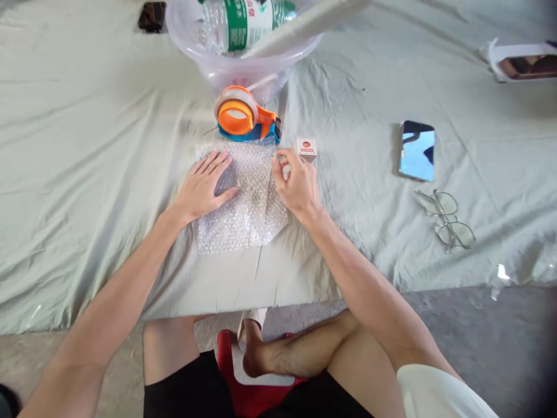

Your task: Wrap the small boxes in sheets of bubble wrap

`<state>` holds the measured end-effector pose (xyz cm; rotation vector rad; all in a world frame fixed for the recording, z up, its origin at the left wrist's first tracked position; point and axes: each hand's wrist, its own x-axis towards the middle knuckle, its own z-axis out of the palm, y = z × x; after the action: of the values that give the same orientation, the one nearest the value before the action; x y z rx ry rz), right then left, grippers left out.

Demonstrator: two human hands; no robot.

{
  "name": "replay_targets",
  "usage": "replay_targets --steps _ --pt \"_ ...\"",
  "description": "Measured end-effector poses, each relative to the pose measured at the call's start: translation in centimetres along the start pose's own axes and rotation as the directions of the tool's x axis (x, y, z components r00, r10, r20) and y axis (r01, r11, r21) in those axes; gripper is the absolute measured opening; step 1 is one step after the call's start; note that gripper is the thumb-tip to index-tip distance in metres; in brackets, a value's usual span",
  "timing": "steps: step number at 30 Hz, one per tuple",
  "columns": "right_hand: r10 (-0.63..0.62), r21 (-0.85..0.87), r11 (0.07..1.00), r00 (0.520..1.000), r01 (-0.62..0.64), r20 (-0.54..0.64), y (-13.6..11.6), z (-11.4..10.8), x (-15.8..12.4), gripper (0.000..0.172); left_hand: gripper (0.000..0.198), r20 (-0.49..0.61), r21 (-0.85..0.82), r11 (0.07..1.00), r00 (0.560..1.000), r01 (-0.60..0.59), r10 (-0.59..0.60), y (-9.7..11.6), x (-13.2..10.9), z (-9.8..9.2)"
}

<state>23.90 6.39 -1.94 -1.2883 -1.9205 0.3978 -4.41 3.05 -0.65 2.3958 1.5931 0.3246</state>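
A sheet of bubble wrap (246, 220) lies on the pale green cloth (87, 174) in front of me, folded over a dark object (227, 180) that shows through it. My left hand (202, 188) rests flat on the wrap, fingers spread over that object. My right hand (296, 183) pinches the wrap's right upper edge between thumb and fingers. A small white box with a red label (307, 148) stands just beyond my right hand. An orange and blue tape dispenser (246, 116) lies right behind the wrap.
A clear plastic basin (191, 35) at the back holds a water bottle (243, 20) and a long white strip. A phone (416, 151) and glasses (446, 219) lie to the right. A dark object (152, 15) sits far left; a white-edged device (522, 61) far right.
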Motion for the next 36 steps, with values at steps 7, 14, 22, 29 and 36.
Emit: replay_targets --steps 7,14,22,29,36 --pt "-0.029 0.034 0.999 0.996 0.032 -0.081 0.1 0.0 0.2 0.047 0.09 0.006 -0.032 0.999 1.0 -0.003 0.003 -0.3 0.0 0.0" --pt "-0.05 0.015 0.999 0.999 0.05 -0.018 0.3 0.0 0.1 0.059 0.094 0.038 -0.055 0.998 0.999 -0.027 0.029 -0.4 -0.1 -0.1" --pt "-0.07 -0.204 0.979 0.964 0.016 -0.258 0.8 -1.1 0.6 0.041 0.095 0.05 -0.027 1.0 0.999 -0.015 0.017 -0.1 -0.1 -0.3" --pt "0.131 -0.211 0.966 0.987 -0.148 -0.092 4.6 0.4 0.7 0.06 0.095 0.035 -0.032 0.999 0.999 -0.021 0.022 -0.1 -0.1 -0.3" --pt "0.16 -0.225 0.957 0.98 -0.184 -0.12 3.4 -0.5 1.0 0.046 0.09 0.031 0.006 1.0 1.0 -0.002 0.001 0.3 -0.2 -0.4"
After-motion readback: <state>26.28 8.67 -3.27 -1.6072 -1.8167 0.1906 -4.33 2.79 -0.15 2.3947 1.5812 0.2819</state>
